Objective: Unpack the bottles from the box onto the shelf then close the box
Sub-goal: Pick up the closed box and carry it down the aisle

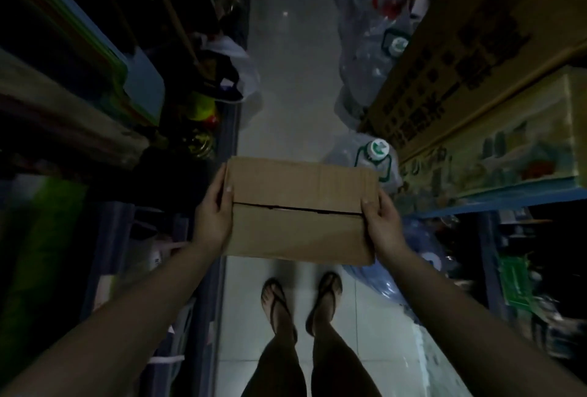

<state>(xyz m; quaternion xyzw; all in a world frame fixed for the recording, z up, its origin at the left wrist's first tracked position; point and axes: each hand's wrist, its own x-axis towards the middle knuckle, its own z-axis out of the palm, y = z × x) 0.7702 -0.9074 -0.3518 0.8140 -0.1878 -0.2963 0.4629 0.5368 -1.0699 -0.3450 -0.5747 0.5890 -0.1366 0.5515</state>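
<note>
A brown cardboard box [301, 209] hangs level in front of me above the aisle floor, its two top flaps folded down with a thin dark seam between them. My left hand [214, 212] grips its left end, thumb lying on the top flap. My right hand [381, 222] grips its right end the same way. What the box contains is hidden. The blue-edged shelf [495, 203] runs along my right.
Narrow, dim tiled aisle [286, 79] with shelving on both sides. Large clear water jugs with green-and-white caps [376, 149] stand on the floor at right, just past the box. Printed cartons [460, 63] sit on the right shelf. My sandalled feet [301, 298] are below the box.
</note>
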